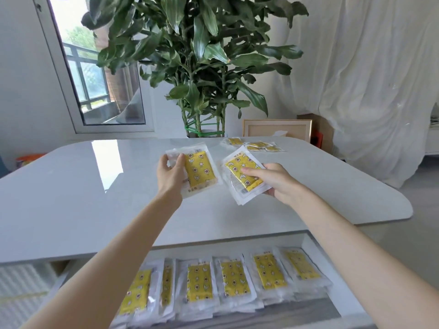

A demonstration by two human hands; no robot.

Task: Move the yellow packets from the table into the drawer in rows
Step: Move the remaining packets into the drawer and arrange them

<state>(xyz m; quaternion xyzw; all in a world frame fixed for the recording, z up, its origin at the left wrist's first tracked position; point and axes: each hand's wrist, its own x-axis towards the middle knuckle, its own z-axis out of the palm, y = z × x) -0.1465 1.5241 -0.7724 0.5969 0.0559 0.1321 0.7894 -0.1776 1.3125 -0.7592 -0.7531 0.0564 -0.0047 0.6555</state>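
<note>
Above the table (pixel 95 186), left hand (pixel 169 173) and right hand (pixel 276 180) each pinch a packet (pixel 200 172); more packets (pixel 255 145) lie beyond, rows fill the drawer (pixel 344 302).

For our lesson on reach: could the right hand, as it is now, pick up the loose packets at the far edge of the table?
Probably not yet. The right hand is already full with a packet, so its fingers aren't free. The path over the table to the far packets looks clear, though they lie well beyond the hand.
</note>
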